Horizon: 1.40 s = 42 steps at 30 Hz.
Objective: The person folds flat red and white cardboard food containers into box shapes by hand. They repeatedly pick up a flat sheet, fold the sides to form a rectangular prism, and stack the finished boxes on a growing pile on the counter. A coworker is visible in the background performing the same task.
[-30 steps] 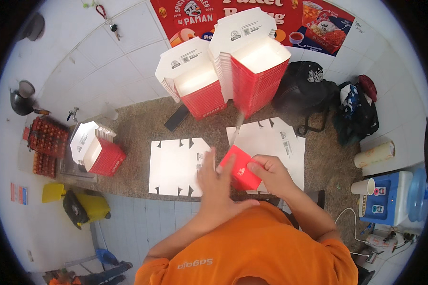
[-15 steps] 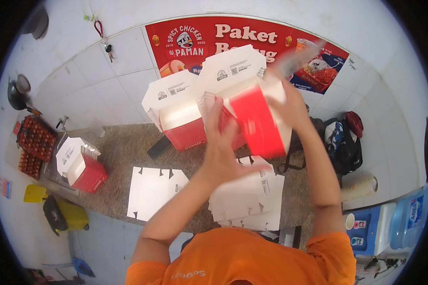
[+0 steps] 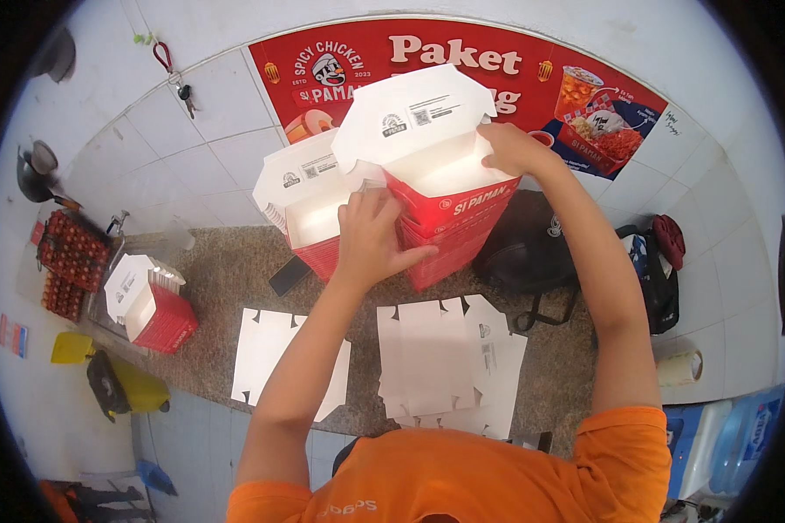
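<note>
A red paper food box with a raised white lid sits atop the right-hand stack of nested boxes. My right hand pinches its right wall, thumb inside and fingers outside. At the box's left corner, my left hand is closed against the side, its fingers curled and its thumb stretched across the front of the stack; its exact contact is partly hidden. A second stack of red and white boxes rises just left of that hand. Flat white box blanks lie below my hands, with more blanks to the left.
A smaller box stack stands at the counter's left, near egg trays and a tap. One dark flat object lies by the middle stack. Black bags rest at the right. A red poster covers the wall behind.
The red box, blurred and tilted in my right hand before, now sits upright on the right stack. My left hand has moved left and down to the stack's left corner.
</note>
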Motion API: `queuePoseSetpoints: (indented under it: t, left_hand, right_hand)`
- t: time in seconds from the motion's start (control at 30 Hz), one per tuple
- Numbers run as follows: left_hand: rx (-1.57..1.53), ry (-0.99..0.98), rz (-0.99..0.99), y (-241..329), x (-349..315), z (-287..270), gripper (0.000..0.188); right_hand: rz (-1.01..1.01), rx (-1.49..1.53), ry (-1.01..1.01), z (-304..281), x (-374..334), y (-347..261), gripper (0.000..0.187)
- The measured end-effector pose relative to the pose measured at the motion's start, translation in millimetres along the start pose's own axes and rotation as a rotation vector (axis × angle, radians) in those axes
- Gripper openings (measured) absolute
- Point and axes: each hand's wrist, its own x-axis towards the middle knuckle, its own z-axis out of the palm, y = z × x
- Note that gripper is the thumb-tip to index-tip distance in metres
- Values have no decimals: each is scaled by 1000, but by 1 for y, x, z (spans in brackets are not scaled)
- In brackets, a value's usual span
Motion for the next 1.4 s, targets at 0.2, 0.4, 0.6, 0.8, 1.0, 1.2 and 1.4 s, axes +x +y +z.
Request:
queuePoseSetpoints:
  t: [0.2, 0.4, 0.6, 0.8, 1.0, 1.2, 1.4]
  left_hand:
    - [41, 268, 167, 6, -19, 18, 40]
    - [52, 124, 197, 0, -27, 31, 40]
    - [-23, 212, 98, 41, -70, 39, 78]
    - [-152, -559, -1013, 54, -257, 54, 109]
    - [-365, -567, -1176, 31, -313, 72, 89]
    - [-285, -300, -787, 29, -333, 74, 37]
    - [-516, -132, -854, 26, -333, 22, 22]
  right_hand:
    - [115, 42, 160, 18, 7, -7, 37]
    - [111, -45, 79, 17, 12, -9, 38]
    - [220, -124, 218, 26, -12, -28, 30]
    - [110, 210, 1161, 36, -71, -50, 31]
    - [660, 334, 598, 237, -278, -77, 49]
    - [1295, 467, 234, 344, -423, -88, 63]
    - [1015, 416, 248, 349, -405, -118, 61]
